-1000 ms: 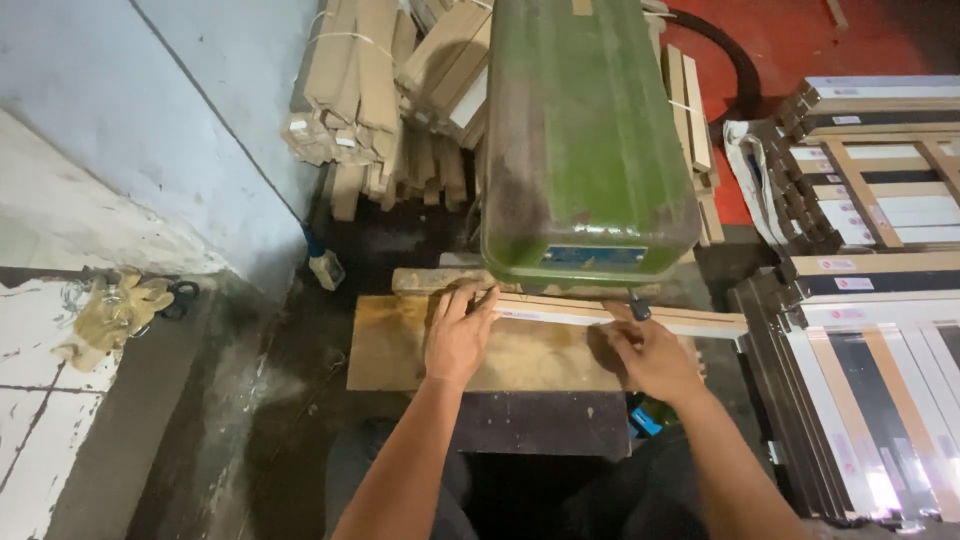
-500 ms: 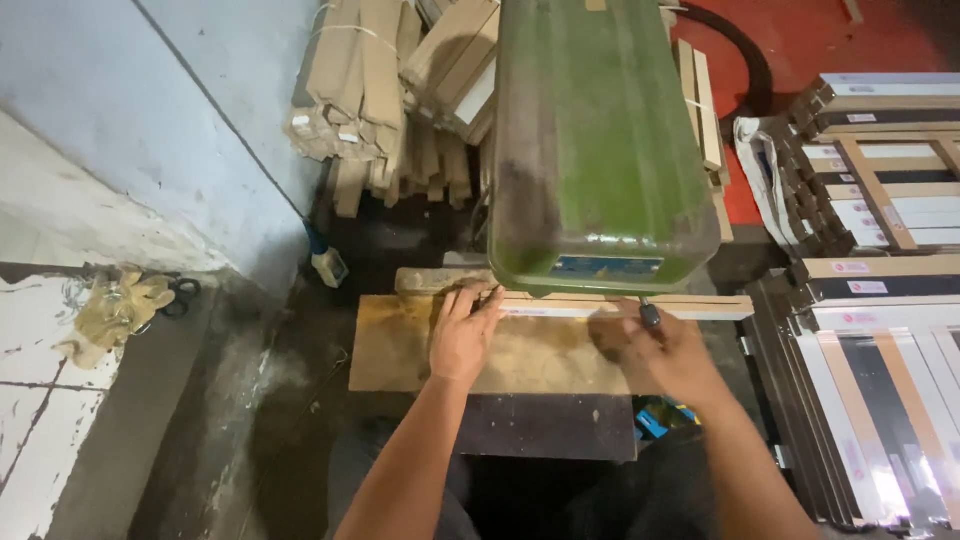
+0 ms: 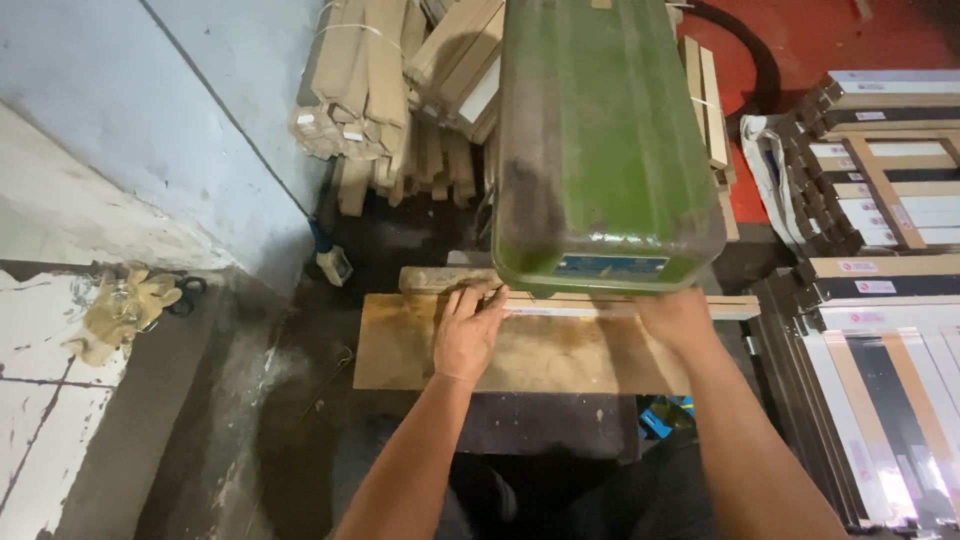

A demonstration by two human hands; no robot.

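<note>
The left hand is pressing flat, fingers spread, on a long wooden strip lying across the desk beneath the green machine. The right hand is resting on the strip, its fingers hidden under the machine, so its grip cannot be told. The strip appears to be in position under the machine, with any working of it not visibly complete.

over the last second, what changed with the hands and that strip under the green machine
The right hand slid forward along the thin wooden strip until its fingers went out of sight under the green machine housing. The left hand kept pressing the strip flat against the wooden work board, barely shifting. The strip, board and machine stayed as they were.
</note>
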